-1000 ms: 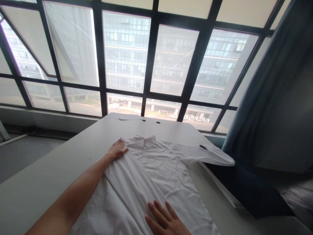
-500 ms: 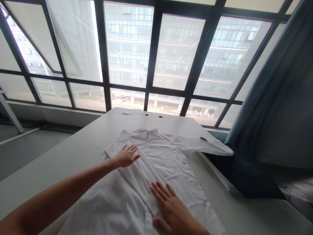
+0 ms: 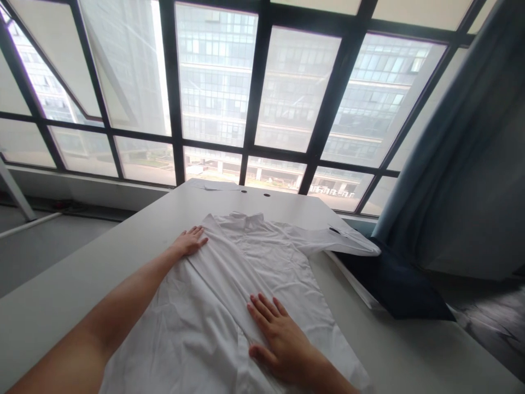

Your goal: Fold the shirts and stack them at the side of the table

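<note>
Right hand [image 3: 282,340] on shirt [image 3: 283,268], possibly lettering [image 3: 327,190] outside

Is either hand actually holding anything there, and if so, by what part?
No, nothing appears gripped. The left hand lies flat on the white collared shirt, near one shoulder; the right hand lies flat lower on its front.

Your view comes from the camera on your head, above the near end of the counter [image 3: 135,251], facing forward and down along it towards the windows [image 3: 215,76] beyond. The white shirt [image 3: 283,262] lies close below, cut by the bottom edge; your right fingers [image 3: 259,316] are nearer the lens than your left fingers [image 3: 197,232]. The wide field takes in floor [image 3: 45,241] at left, curtain [image 3: 443,164] at right.
</note>
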Available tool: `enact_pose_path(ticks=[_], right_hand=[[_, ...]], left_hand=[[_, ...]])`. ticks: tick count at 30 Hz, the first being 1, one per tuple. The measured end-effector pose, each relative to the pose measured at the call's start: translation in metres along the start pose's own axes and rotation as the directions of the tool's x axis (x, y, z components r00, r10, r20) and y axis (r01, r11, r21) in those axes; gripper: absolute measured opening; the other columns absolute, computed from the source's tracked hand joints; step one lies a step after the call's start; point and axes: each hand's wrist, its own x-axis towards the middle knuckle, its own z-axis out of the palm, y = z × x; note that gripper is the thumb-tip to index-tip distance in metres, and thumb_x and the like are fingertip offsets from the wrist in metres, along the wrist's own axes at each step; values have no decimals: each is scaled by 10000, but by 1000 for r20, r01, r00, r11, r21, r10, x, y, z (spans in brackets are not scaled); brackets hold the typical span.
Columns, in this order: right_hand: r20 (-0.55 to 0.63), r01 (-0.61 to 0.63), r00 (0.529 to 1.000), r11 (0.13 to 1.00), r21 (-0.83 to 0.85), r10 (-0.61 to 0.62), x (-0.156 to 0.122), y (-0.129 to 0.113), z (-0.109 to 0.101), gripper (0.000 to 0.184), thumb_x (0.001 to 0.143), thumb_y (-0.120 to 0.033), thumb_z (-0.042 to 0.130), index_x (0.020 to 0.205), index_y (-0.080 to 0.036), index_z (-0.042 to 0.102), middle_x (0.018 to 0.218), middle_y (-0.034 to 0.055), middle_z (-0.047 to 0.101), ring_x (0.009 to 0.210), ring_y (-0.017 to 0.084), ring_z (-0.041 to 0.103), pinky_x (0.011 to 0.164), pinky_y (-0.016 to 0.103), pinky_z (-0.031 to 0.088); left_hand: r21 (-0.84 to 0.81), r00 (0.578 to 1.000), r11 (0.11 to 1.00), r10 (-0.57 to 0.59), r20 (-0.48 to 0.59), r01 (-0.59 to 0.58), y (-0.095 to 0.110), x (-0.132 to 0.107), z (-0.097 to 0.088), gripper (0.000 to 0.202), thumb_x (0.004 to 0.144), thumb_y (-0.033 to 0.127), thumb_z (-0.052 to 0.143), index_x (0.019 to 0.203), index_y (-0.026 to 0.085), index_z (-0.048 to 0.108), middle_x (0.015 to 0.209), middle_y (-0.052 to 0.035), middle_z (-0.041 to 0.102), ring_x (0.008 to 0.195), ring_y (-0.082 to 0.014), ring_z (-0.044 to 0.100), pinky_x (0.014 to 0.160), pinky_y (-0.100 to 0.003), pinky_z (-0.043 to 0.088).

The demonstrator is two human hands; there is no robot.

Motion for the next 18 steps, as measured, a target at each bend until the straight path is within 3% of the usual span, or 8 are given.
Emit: enact_pose_path(ticks=[3,5,7,10,12,13,16,18], right_hand=[[-76,-14,997,997,76,20,0,10,-1,771,875,-603,539,1506,-182,398,1581,127,317,1469,302,261,1208,486,186],[-255,-93,958,982,164,134,3,30,-13,684,888,-569,537,1432,-156,499,1501,157,452,1394,290,406,1164,434,302],[-453,-255,818,929,269,355,6,61,-40,604,915,-510,511,1364,-108,545,1389,194,553,1272,277,537,1082,382,396],[-482,-582,513,700,414,711,5,114,-99,682,963,-472,420,1451,4,394,1248,253,615,1141,289,617,958,362,438],[-521,-651,410,641,407,748,0,145,-137,750,977,-478,366,1487,65,286,1253,340,567,1220,363,549,946,428,403],[-548,-721,335,583,374,767,-5,159,-153,743,969,-487,379,1486,43,318,1284,360,535,1235,388,529,919,446,399],[-594,-852,174,423,309,785,-18,194,-183,678,938,-542,417,1387,-49,537,1317,365,490,1199,432,526,815,493,387],[-659,-891,112,368,265,744,-25,216,-192,633,912,-518,484,1286,-29,631,1271,388,486,1171,446,526,751,507,368]], left_hand=[[49,996,999,-6,-85,11,7,-8,5,611,1001,451,271,1529,152,339,1601,-152,246,1494,-300,175,1174,-562,141],[58,983,995,85,-161,-76,19,-19,8,578,1006,431,269,1512,176,381,1598,-128,271,1492,-309,177,1168,-587,134],[43,956,974,225,-187,-221,35,-32,11,567,1008,477,264,1504,236,396,1599,-82,286,1492,-301,182,1167,-591,136],[-7,936,942,332,-117,-335,56,-49,13,598,987,577,282,1504,295,384,1612,-54,253,1493,-309,178,1152,-627,133],[-44,943,943,328,-62,-331,63,-55,14,625,979,602,276,1515,291,364,1621,-64,213,1497,-312,159,1146,-640,128],[-59,946,945,320,-44,-322,64,-56,14,634,980,605,268,1521,287,352,1624,-67,197,1500,-307,148,1148,-637,123],[-80,953,949,303,-31,-304,62,-56,17,646,976,616,263,1532,294,327,1627,-60,171,1506,-294,119,1159,-622,99],[-86,952,948,303,-36,-305,60,-55,18,652,968,631,271,1532,309,324,1626,-56,175,1507,-293,112,1164,-615,89]])
